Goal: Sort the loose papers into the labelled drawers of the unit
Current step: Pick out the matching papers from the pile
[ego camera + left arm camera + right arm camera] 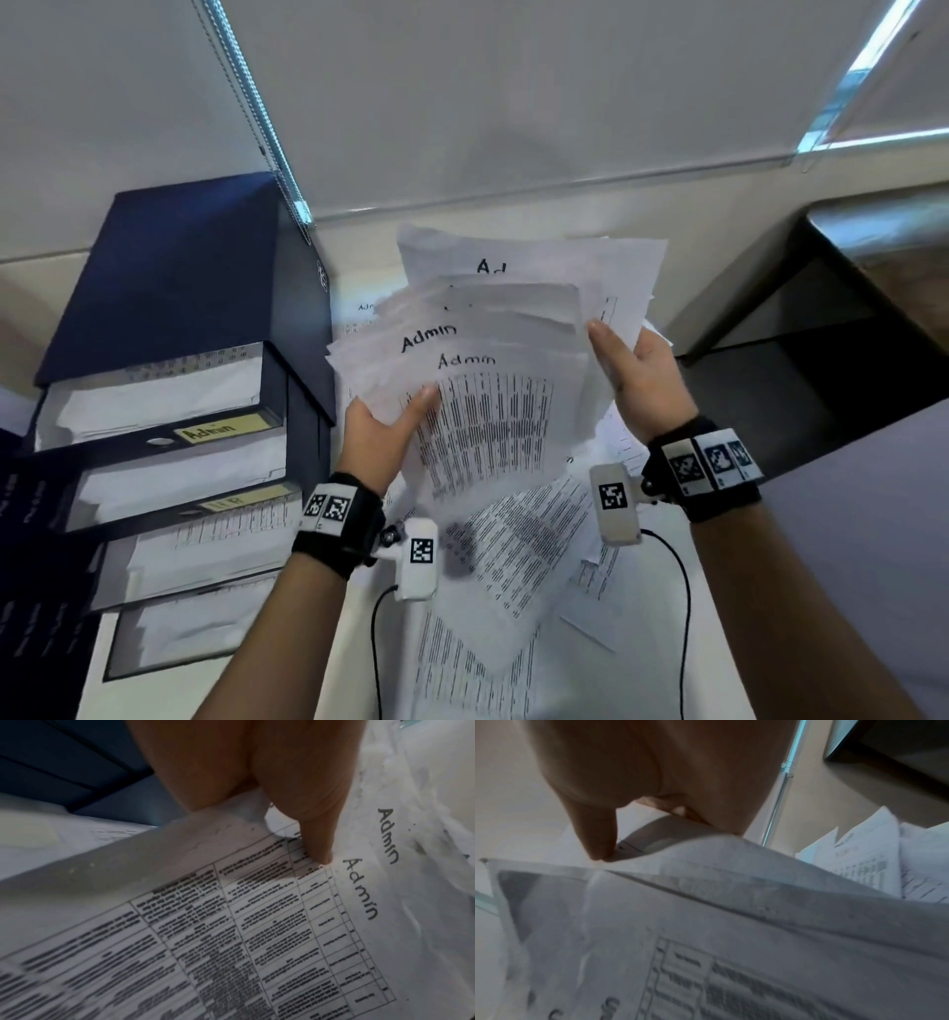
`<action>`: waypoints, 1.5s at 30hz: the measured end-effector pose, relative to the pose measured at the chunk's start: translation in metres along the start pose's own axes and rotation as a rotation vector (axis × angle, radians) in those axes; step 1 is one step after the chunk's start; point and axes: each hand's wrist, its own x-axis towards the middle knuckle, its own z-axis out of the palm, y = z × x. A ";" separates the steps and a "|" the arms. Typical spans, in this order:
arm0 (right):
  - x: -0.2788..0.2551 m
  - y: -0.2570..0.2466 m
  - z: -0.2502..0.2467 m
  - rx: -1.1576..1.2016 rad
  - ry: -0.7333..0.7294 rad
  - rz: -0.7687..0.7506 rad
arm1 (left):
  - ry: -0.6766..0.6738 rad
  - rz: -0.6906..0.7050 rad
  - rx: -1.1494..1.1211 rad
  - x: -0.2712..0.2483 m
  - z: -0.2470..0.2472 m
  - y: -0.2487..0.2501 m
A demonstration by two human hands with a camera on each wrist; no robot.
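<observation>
Head camera view: right of the dark blue drawer unit, whose Admin drawer stands open, the left hand and right hand are raised, thumbs clamped on a fanned sheaf of papers marked "Admin", held above loose sheets beside the unit.

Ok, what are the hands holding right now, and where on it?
Both grip one fanned stack of papers marked Admin: the left hand pinches its lower left edge, the right hand its right edge.
</observation>
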 end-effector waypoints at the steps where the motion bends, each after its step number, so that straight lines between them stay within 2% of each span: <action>1: 0.000 0.000 0.004 0.021 -0.003 -0.005 | 0.002 0.026 -0.015 0.002 0.004 0.007; 5: -0.008 0.020 0.010 -0.023 0.009 0.075 | -0.039 0.045 -0.036 0.010 0.002 0.002; 9: -0.021 0.042 0.012 -0.137 -0.022 0.181 | -0.107 -0.068 -0.070 0.010 -0.006 -0.016; 13: -0.033 0.061 0.011 -0.148 -0.110 0.237 | -0.081 -0.122 -0.071 0.006 -0.002 -0.020; 16: -0.031 0.074 0.009 -0.167 -0.080 0.301 | -0.112 -0.143 -0.108 0.012 0.001 -0.024; 20: -0.023 0.073 0.009 -0.240 -0.034 0.349 | -0.173 -0.167 -0.005 0.023 -0.002 -0.026; 22: -0.021 0.065 0.011 -0.232 -0.056 0.372 | -0.171 -0.196 0.002 0.026 -0.002 -0.025; 26: -0.021 0.057 0.007 0.011 -0.145 0.321 | -0.104 -0.169 0.040 0.032 -0.002 -0.022; 30: -0.026 0.055 0.009 -0.072 -0.293 0.267 | -0.037 -0.132 0.090 0.032 -0.002 -0.008; 32: -0.023 0.055 0.012 -0.137 -0.229 0.265 | -0.047 -0.088 0.095 0.031 -0.001 0.002; 35: -0.013 0.047 0.022 -0.263 0.009 0.104 | -0.032 0.025 0.069 0.030 0.000 0.014; 37: -0.006 0.043 0.026 -0.288 0.080 0.021 | 0.001 0.104 0.028 0.029 0.002 0.017; 40: -0.002 0.058 0.026 -0.327 0.111 0.031 | 0.047 0.165 0.051 0.025 0.002 0.010; 45: -0.011 0.094 0.028 -0.445 0.119 0.115 | 0.033 0.253 0.273 0.020 -0.006 -0.016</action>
